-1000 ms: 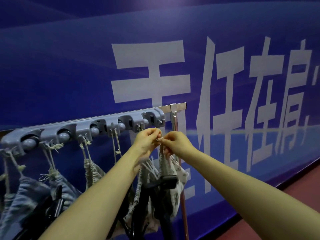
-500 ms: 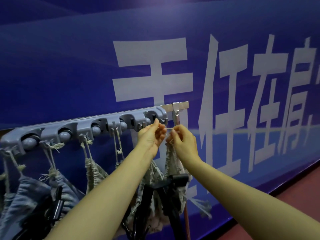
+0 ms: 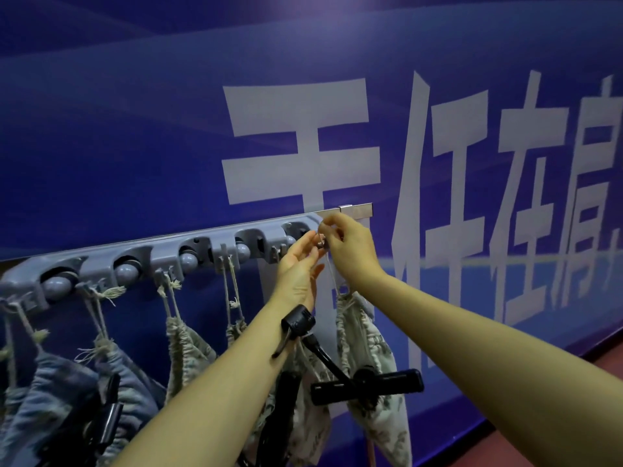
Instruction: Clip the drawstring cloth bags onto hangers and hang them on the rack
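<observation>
A grey wall rack point(image 3: 161, 261) with ball holders and hooks runs along the blue wall. Several drawstring cloth bags hang from its hooks by their cords: bluish ones point(image 3: 64, 389) at the left, a patterned beige one point(image 3: 185, 348) in the middle. At the rack's right end, my left hand point(image 3: 300, 264) and my right hand point(image 3: 350, 247) pinch the cord point(image 3: 332, 274) of a patterned bag point(image 3: 371, 375) at the last hook. A black clip hanger point(image 3: 367, 385) dangles in front of that bag.
A metal bar point(image 3: 355, 210) sticks out past the rack's right end. The blue wall bears large white characters point(image 3: 303, 146). Reddish floor point(image 3: 573, 416) shows at the lower right. More black hanger parts point(image 3: 108, 412) hang among the left bags.
Both hands have risen from below the rack up to its rightmost hook, lifting the patterned bag by its cord. The black hanger now swings lower in front of the bag.
</observation>
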Demonstrator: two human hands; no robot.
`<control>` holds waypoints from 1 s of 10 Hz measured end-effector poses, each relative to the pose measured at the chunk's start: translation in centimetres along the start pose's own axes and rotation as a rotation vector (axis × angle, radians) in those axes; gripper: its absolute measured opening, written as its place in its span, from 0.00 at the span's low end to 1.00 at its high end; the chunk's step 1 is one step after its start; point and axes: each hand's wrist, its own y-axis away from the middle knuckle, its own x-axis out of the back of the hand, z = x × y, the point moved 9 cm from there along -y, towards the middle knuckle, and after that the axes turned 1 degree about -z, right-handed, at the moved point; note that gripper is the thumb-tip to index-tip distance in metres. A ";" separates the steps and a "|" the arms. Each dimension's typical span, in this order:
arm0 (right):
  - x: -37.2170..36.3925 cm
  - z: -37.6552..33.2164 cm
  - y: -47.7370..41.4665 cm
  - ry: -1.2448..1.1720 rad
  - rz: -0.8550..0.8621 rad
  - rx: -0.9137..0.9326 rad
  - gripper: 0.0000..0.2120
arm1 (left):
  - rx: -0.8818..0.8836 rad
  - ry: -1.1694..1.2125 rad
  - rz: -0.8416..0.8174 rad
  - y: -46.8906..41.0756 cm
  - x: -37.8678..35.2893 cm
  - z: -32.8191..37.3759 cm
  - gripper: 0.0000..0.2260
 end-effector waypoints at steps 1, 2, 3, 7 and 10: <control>-0.3 0.0 -0.7 0.056 0.016 -0.007 0.08 | -0.005 -0.039 -0.021 0.1 0.3 0.0 0.16; 0.6 0.9 -1.5 0.098 0.056 -0.070 0.08 | 0.022 -0.083 -0.047 0.4 0.9 -0.3 0.15; 0.9 3.2 -1.3 0.151 0.024 -0.163 0.08 | 0.101 -0.084 -0.064 1.1 2.2 -1.3 0.14; 0.5 -0.2 3.6 0.305 0.093 -0.113 0.11 | 0.136 -0.167 0.022 5.8 4.8 2.9 0.11; -5.8 -7.7 10.2 -0.055 -0.129 -0.154 0.18 | 0.122 -0.253 0.135 14.8 10.9 8.3 0.18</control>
